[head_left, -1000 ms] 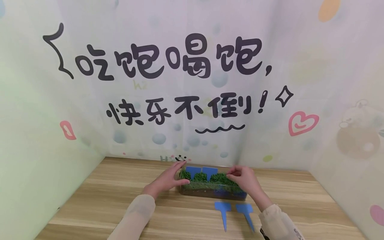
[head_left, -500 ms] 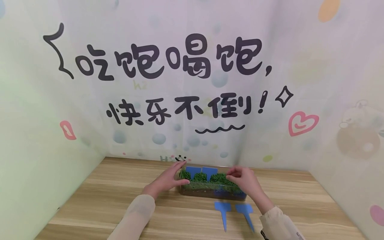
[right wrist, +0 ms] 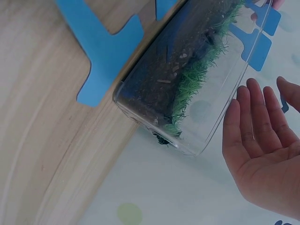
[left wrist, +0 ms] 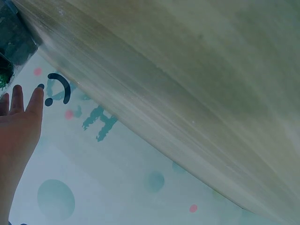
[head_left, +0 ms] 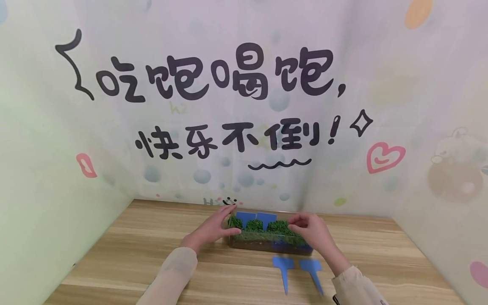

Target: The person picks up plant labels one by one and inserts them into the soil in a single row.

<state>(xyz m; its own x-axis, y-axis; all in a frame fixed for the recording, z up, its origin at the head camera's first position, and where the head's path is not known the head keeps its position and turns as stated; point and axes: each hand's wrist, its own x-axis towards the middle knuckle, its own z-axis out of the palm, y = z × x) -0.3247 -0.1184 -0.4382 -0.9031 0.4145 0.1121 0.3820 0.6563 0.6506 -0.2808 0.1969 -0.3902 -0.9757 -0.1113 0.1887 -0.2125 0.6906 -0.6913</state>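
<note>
A long clear planter box (head_left: 251,245) with brown soil and green grass (head_left: 280,227) stands towards the back of the table. Two blue T-shaped plant labels, one on the left (head_left: 245,217) and one beside it (head_left: 267,218), stand upright in the grass. My left hand (head_left: 211,226) spans the box's left end, thumb at the front and straight fingers towards the back. Over the right end is my right hand (head_left: 310,224). Its fingers (right wrist: 258,117) show straight by the rim in the right wrist view, thumb apart, nothing visible between them.
Two more blue plant labels lie on the wooden table (head_left: 152,237) in front of the box, one (head_left: 283,263) left of the other (head_left: 311,266). A printed wall cloth (head_left: 236,182) hangs close behind the box.
My right forearm and sleeve have shifted very slightly; the right hand stays over the box's right end. The left hand, box and labels look unmoved.
</note>
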